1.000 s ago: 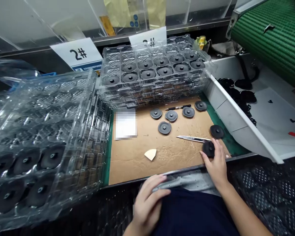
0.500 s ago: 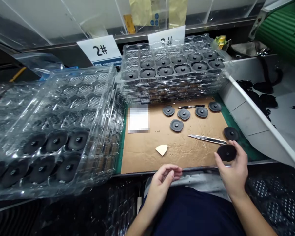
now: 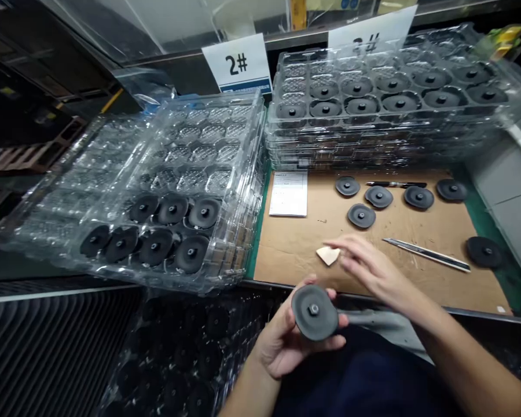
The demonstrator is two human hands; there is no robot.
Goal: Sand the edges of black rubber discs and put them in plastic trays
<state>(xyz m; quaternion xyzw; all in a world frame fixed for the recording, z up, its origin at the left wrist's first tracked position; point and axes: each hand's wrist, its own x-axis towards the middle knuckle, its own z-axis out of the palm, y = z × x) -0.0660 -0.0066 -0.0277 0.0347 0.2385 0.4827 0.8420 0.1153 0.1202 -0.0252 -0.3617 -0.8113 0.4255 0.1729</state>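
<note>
My left hand (image 3: 293, 336) grips a round black rubber disc (image 3: 315, 313) by its rim, tilted with its raised centre stud facing up. Fingers stretched, my right hand (image 3: 367, 269) reaches over the cardboard sheet (image 3: 286, 249). Its fingertips are at the right edge of a small cream wedge-shaped sponge (image 3: 327, 255); whether they touch it is hard to tell. Several similar discs (image 3: 362, 215) lie on the cardboard beyond. To the right of my right hand is a slim utility knife (image 3: 428, 255).
Clear plastic trays (image 3: 238, 139) are stacked at left, with discs in the front pockets. Another tray stack (image 3: 373, 124) stands behind the cardboard. A pen (image 3: 396, 185), a paper slip (image 3: 289, 194) and a "2#" sign (image 3: 238, 63) are nearby. A white bin wall (image 3: 514, 185) borders the right.
The disc has passed from my right hand to my left. My right hand has moved left to the sponge. The view has swung to the left.
</note>
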